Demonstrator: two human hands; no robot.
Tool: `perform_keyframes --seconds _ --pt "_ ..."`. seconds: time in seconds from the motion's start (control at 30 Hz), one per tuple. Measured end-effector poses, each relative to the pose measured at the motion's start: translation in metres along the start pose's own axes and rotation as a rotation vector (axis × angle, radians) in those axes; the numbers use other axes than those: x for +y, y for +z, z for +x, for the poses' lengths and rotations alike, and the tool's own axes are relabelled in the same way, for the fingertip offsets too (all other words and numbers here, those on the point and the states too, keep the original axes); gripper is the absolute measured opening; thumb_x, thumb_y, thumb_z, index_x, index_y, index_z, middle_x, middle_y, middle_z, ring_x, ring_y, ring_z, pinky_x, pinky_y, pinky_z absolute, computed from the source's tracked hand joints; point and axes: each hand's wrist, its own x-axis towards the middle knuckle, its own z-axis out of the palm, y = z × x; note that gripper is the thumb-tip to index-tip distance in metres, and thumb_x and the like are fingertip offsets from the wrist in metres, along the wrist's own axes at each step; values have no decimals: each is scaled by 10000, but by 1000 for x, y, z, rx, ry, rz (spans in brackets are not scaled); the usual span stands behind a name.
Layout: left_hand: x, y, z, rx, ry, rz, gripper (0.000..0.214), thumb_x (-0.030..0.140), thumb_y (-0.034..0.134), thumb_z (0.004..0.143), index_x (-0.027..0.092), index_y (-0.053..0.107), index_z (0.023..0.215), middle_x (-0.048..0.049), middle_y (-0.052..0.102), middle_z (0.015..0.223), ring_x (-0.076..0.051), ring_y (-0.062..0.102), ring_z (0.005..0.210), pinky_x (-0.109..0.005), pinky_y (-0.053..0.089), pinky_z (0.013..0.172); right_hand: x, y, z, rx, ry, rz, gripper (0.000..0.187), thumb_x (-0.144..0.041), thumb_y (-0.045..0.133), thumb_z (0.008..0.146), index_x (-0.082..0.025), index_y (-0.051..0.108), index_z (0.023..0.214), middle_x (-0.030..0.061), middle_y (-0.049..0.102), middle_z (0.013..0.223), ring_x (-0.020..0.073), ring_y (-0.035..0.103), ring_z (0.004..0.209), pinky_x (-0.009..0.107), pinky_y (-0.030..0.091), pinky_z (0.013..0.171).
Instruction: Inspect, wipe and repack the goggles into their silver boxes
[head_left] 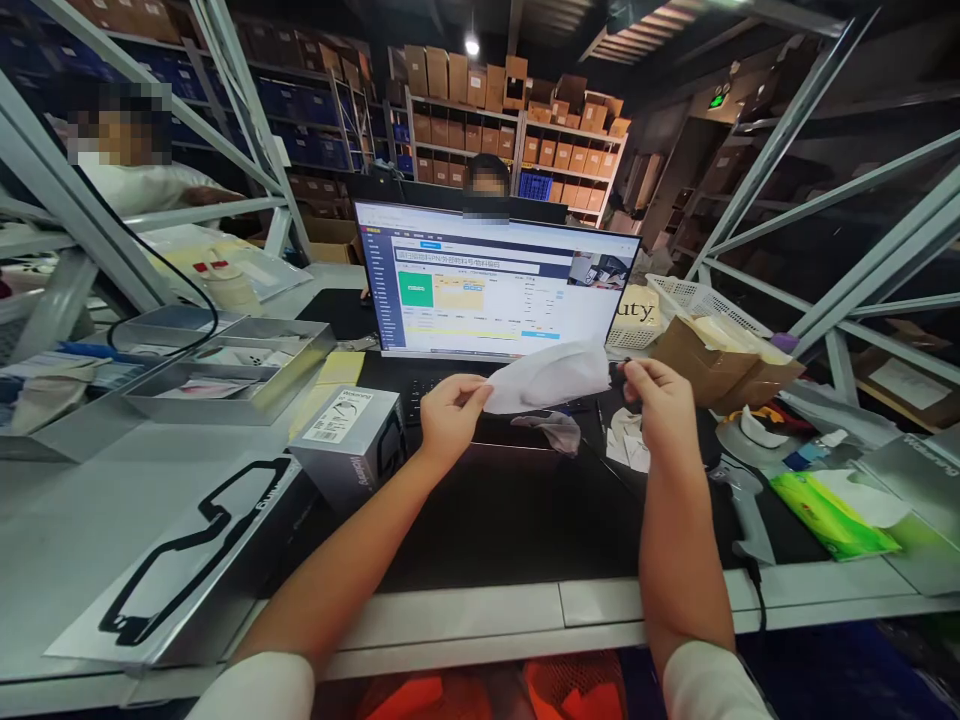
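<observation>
Pouch [551, 380], white, is raised between my hands but not yet set down: I observe the left hand [456, 412] pinching its adjacent end, the right hand [658, 392] gripping a small dark item [617, 378] at the other.

I see thin white pouch of soft, slightly sheer material [551, 378], long, creased, bulging a little along middle. Held up off table [480, 615], lying roughly level, right end slightly higher. Left end pinched in left hand [452, 415]. At right end, small dark piece [617, 373] in right hand [664, 400]; I can't tell whether piece enters pouch.
</observation>
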Motion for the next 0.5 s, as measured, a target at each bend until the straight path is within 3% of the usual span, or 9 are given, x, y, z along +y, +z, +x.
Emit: perform_keyframes --seconds 0.13,0.23,0.37,0.5 --pt "-18 -4 9 -379 -22 370 201 251 530 902 177 712 855 -81 720 863 -219 674 808 -351 555 757 5 -28 13 180 -51 66 311 -465 743 763 -163 707 825 -32 513 589 95 442 517 229 338 504" --pt "-29 -1 9 -514 12 461 242 109 486 848 182 717 858 -109 709 915 -254 656 904 -382 530 841 4 -41 16 230 -76 111 305 -457 760 755 -166 701 829 -18 545 649 90 452 529 227 350 497" --pt "-35 8 1 -676 37 514 297 18 465 771 176 716 746 -145 707 911 -281 643 975 -369 506 865 2 -41 13 220 -93 133 288 -441 770 768 -169 714 848 -11 564 670 92 469 541 230 362 500" --pt "-29 17 -11 -805 25 517 220 123 509 802 183 719 834 -130 727 855 -278 679 837 -365 507 795 2 -35 7 93 -143 79 270 -454 745 824 -197 727 906 -16 581 649 110 508 540 254 419 536"
